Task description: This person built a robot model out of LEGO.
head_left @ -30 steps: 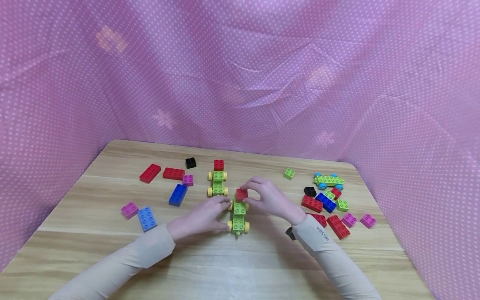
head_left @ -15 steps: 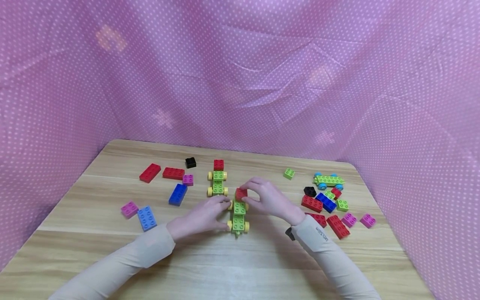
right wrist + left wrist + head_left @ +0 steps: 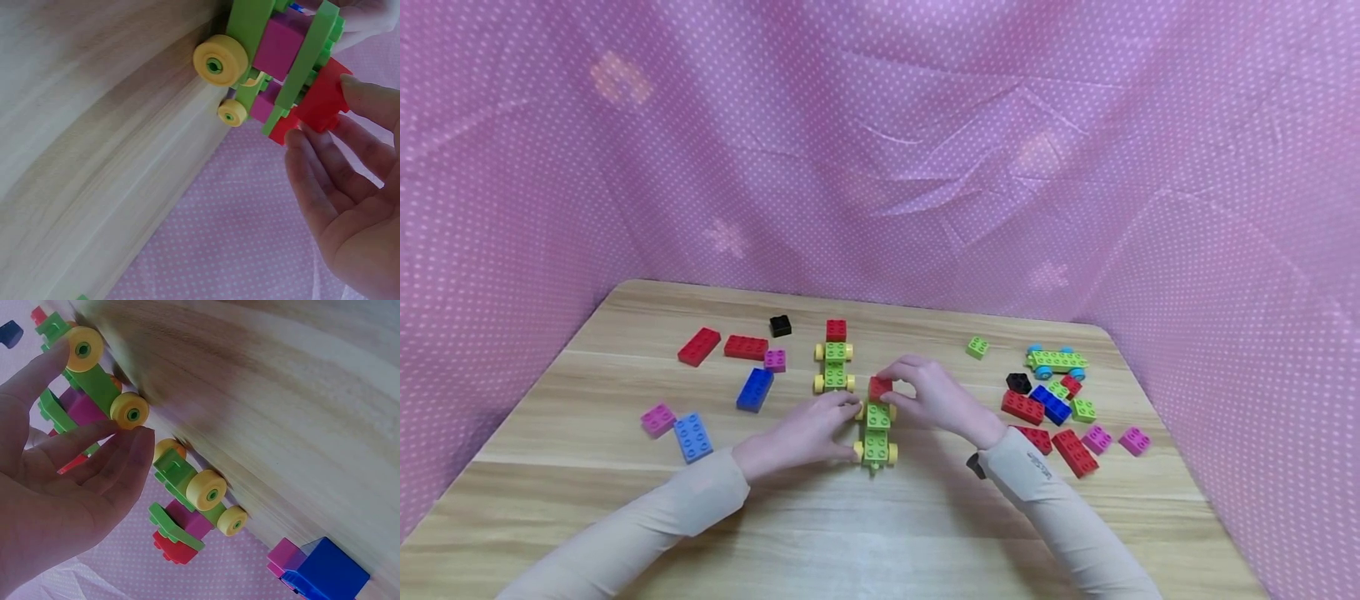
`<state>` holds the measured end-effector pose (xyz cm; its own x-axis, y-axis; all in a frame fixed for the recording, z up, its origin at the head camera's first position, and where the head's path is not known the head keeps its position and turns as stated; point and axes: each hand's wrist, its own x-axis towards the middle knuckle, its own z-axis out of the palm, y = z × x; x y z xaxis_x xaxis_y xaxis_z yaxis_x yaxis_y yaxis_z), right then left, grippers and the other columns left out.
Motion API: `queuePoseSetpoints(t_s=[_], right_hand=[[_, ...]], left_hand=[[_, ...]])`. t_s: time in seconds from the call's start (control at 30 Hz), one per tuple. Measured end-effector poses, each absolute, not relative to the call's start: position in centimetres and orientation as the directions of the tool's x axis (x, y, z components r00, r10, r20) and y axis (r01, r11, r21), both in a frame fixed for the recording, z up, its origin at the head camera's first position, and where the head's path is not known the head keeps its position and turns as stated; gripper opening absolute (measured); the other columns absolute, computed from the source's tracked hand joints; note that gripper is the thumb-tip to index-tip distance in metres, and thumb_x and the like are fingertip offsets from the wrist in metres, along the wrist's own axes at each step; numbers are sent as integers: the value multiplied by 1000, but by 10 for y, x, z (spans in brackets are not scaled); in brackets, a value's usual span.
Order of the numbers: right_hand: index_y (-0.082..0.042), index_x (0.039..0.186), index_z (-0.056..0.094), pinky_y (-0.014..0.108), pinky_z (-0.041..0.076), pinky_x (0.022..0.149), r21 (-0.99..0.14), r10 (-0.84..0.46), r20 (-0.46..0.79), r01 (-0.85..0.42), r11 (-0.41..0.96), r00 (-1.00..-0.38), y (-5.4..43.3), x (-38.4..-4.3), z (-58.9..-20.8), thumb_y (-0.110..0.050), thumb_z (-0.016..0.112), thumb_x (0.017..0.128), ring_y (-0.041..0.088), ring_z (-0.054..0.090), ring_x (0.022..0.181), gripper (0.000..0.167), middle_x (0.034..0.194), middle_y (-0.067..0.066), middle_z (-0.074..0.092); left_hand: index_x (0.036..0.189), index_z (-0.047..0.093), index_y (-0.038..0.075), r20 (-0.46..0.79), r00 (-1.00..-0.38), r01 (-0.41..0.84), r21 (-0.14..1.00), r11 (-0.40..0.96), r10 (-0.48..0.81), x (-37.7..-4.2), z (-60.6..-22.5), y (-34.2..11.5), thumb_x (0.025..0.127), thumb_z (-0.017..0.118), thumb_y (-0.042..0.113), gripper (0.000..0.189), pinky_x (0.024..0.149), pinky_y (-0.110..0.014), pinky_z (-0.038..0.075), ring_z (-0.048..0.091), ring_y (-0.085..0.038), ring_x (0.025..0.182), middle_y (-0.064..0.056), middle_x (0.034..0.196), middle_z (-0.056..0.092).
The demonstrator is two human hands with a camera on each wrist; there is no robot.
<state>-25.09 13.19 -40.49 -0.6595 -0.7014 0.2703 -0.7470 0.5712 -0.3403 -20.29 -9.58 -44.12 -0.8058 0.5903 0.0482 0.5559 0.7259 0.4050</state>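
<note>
A green toy car (image 3: 876,437) with yellow wheels stands at the middle of the table. My left hand (image 3: 805,432) holds it from the left side, thumb at the near wheel and fingertips at the far wheel. In the right wrist view, a magenta brick (image 3: 281,47) on the car carries a long green plate (image 3: 309,56). My right hand (image 3: 936,398) pinches a red brick (image 3: 322,97) between thumb and fingers, right against the studs at that plate's far end. Just beyond stands a similar second car (image 3: 835,367), topped by its own red brick (image 3: 837,330).
Loose bricks lie on the left, among them a dark blue brick (image 3: 755,389), a light blue brick (image 3: 692,437) and a black brick (image 3: 780,325). On the right are several more, beside a green car base (image 3: 1057,361) with blue wheels. Pink dotted cloth (image 3: 880,208) surrounds the table.
The red brick in my right hand has shifted slightly left, more in line with the car. My left hand has stayed at the wheels.
</note>
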Motion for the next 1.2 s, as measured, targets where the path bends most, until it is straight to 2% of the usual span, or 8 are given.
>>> queuePoseSetpoints(t_s=[0.43, 0.6, 0.83, 1.2], right_hand=[[-8, 111, 72, 27, 60, 87, -363, -689, 244, -723, 587, -682, 126, -250, -401, -18, 73, 89, 16, 70, 96, 24, 105, 5, 74], [-5, 109, 72, 29, 61, 86, -372, -691, 270, -735, 567, -670, 125, -250, -401, -16, 74, 88, 17, 70, 94, 24, 104, 7, 74], [-5, 107, 72, 26, 60, 86, -369, -687, 287, -739, 563, -667, 124, -248, -404, -14, 76, 86, 17, 71, 95, 23, 103, 7, 74], [-6, 105, 72, 30, 61, 87, -399, -668, 272, -713, 577, -693, 124, -248, -404, -12, 77, 85, 17, 71, 94, 21, 102, 6, 73]], left_hand=[[137, 55, -3, 68, -802, 566, 403, 719, 593, -203, -442, -97, 79, 83, 34, 74, 112, -50, 46, 53, -36, 131, -20, 141, 55], [136, 56, -4, 80, -796, 580, 390, 716, 601, -202, -441, -97, 78, 83, 34, 74, 111, -50, 47, 54, -36, 130, -21, 139, 56], [137, 55, -2, 65, -801, 566, 406, 718, 595, -202, -441, -96, 79, 82, 34, 74, 112, -51, 46, 53, -36, 131, -20, 141, 55], [137, 55, -3, 71, -803, 568, 395, 722, 592, -203, -443, -95, 78, 83, 34, 75, 111, -51, 46, 53, -36, 131, -19, 141, 56]])
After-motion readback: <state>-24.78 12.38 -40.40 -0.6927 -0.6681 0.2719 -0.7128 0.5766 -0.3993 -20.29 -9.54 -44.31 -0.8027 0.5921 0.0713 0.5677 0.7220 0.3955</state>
